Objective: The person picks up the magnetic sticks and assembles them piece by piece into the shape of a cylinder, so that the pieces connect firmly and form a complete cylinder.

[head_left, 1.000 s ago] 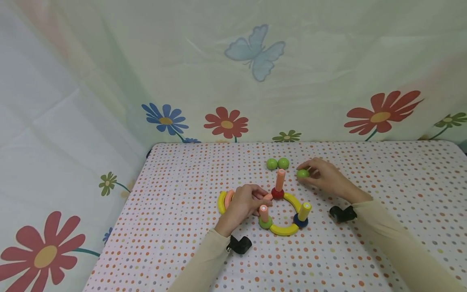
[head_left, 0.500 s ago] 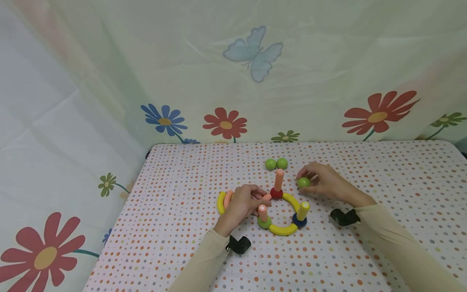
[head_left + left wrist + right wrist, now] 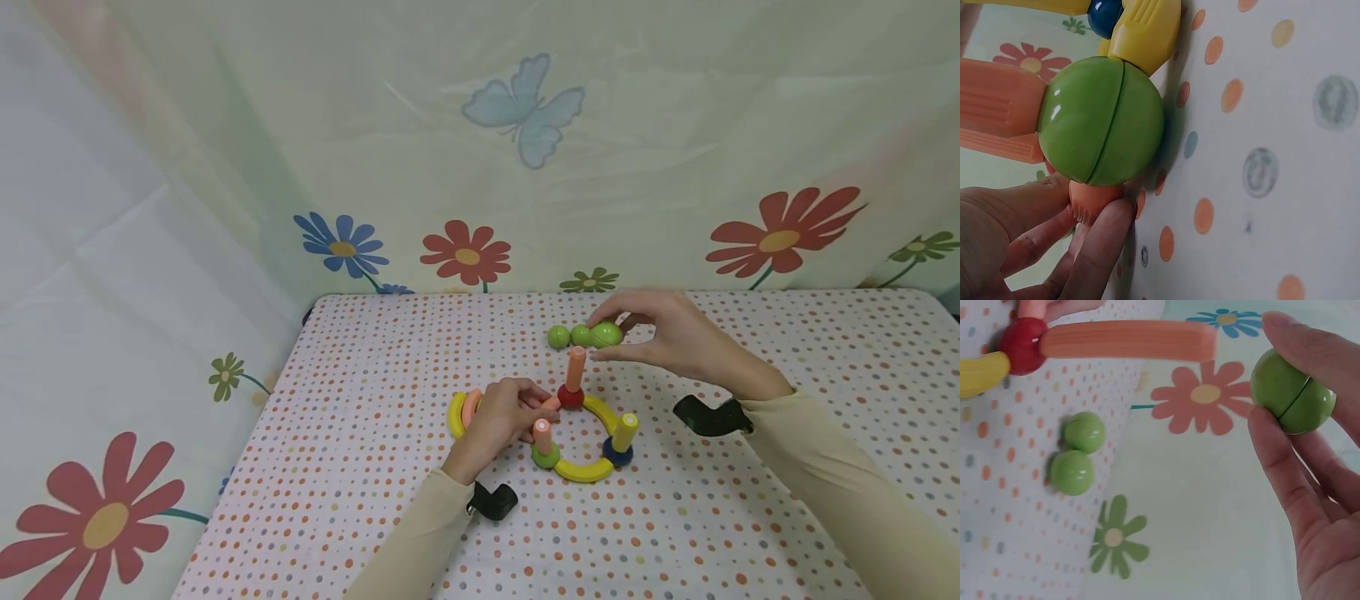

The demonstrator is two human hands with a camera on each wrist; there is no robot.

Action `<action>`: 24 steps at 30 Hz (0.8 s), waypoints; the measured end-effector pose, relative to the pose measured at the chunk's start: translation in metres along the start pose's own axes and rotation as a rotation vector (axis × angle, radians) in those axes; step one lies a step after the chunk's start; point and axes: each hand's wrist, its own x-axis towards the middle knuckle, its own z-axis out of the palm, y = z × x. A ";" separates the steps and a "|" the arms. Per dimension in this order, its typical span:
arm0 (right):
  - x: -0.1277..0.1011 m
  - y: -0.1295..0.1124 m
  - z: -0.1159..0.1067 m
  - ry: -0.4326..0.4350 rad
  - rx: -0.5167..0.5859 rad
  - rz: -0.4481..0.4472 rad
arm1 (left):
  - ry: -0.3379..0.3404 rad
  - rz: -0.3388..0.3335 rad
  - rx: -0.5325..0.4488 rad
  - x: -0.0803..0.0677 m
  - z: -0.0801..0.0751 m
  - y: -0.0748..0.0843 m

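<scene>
Arcs (image 3: 457,416) are lying just below the frame's centre; beside them the left hand (image 3: 498,414) is pinching an orange piece (image 3: 1094,197) of the ring (image 3: 585,472); right of centre, two green balls (image 3: 558,337) are resting and the right hand (image 3: 675,340) is pinching a third green ball (image 3: 608,334).

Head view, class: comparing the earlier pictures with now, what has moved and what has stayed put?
The green ball, already held by the right hand, has shifted left and upward in the head view; it looks larger, so it was probably lifted. Nothing was let go. The left hand still pinches the orange piece; the joined pieces and two other green balls stayed put.
</scene>
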 end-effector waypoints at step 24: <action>0.017 -0.007 0.005 -0.101 0.062 0.011 | -0.014 -0.002 -0.023 -0.001 -0.002 0.000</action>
